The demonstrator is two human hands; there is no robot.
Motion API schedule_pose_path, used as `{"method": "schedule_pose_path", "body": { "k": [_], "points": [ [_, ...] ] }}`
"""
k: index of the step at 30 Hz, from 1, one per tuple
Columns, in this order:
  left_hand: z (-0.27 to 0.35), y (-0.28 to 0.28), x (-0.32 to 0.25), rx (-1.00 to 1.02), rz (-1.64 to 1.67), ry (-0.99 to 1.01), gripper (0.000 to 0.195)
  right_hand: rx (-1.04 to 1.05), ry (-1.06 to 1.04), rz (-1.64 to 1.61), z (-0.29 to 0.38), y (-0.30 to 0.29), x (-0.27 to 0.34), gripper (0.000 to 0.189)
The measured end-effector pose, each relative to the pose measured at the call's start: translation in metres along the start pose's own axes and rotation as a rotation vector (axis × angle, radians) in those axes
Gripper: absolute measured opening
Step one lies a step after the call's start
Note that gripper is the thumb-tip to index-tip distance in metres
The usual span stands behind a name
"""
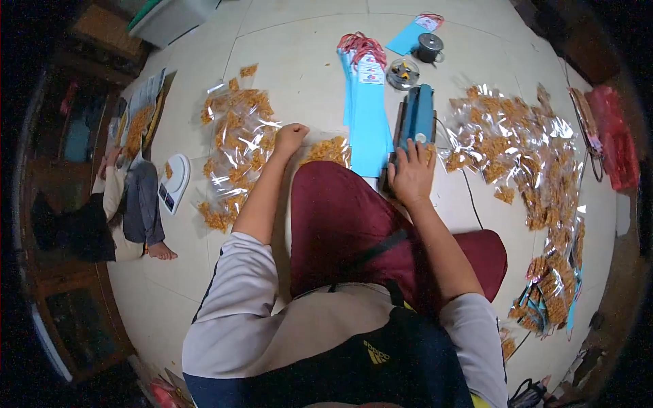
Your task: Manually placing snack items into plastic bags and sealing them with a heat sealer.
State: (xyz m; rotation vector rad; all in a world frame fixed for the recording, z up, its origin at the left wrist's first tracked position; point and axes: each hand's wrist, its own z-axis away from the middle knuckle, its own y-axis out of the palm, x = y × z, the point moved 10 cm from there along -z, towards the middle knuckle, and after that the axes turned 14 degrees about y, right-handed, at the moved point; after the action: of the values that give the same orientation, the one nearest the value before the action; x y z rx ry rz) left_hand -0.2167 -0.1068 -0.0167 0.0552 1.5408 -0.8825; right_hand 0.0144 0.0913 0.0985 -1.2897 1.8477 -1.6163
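My left hand (292, 138) is closed, its fingertips pinched at the clear film edge of a plastic bag of orange-brown snack (326, 150). That bag lies on the floor just past my left knee. Palm down, my right hand (414, 173) rests on the near end of a teal impulse sealer (421, 115), fingers spread. A bit of snack shows beside its fingers, mostly hidden by the hand. Between the bag and the sealer lies a stack of light-blue header strips (368, 137) with printed labels and red ties at the far end.
Filled clear bags lie in a left pile (237, 137) and a larger right pile (502, 137). A glass ashtray (403, 74), a lidded cup (429, 48) and another blue strip (405, 38) sit beyond the sealer. Far left, a person (143, 199) sits near a white scale (174, 181).
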Motion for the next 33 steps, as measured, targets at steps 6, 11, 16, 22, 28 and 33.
{"method": "schedule_pose_path", "body": {
  "k": [6,11,16,22,28,33],
  "points": [
    [0.006,0.0,-0.066,-0.052,-0.669,0.345,0.021,0.074,-0.024,0.056,-0.001,0.014,-0.004,0.029],
    [0.018,-0.009,-0.092,-0.121,-0.636,0.376,0.018,0.323,0.087,-0.136,-0.023,-0.019,0.005,0.031],
    [0.027,-0.003,-0.144,-0.125,-0.263,0.429,0.02,0.001,0.654,-1.255,-0.046,-0.003,-0.115,0.043],
    [0.042,0.022,-0.167,0.025,0.017,0.232,0.019,0.33,1.032,-0.943,0.011,0.125,-0.185,0.044],
    [0.093,0.167,-0.162,0.713,0.158,-0.17,0.016,0.427,0.811,-1.26,-0.022,0.109,-0.168,0.024],
    [0.06,0.202,-0.145,0.48,0.123,0.092,0.015,-0.137,0.819,-0.409,-0.053,-0.052,-0.182,0.053]
  ]
}}
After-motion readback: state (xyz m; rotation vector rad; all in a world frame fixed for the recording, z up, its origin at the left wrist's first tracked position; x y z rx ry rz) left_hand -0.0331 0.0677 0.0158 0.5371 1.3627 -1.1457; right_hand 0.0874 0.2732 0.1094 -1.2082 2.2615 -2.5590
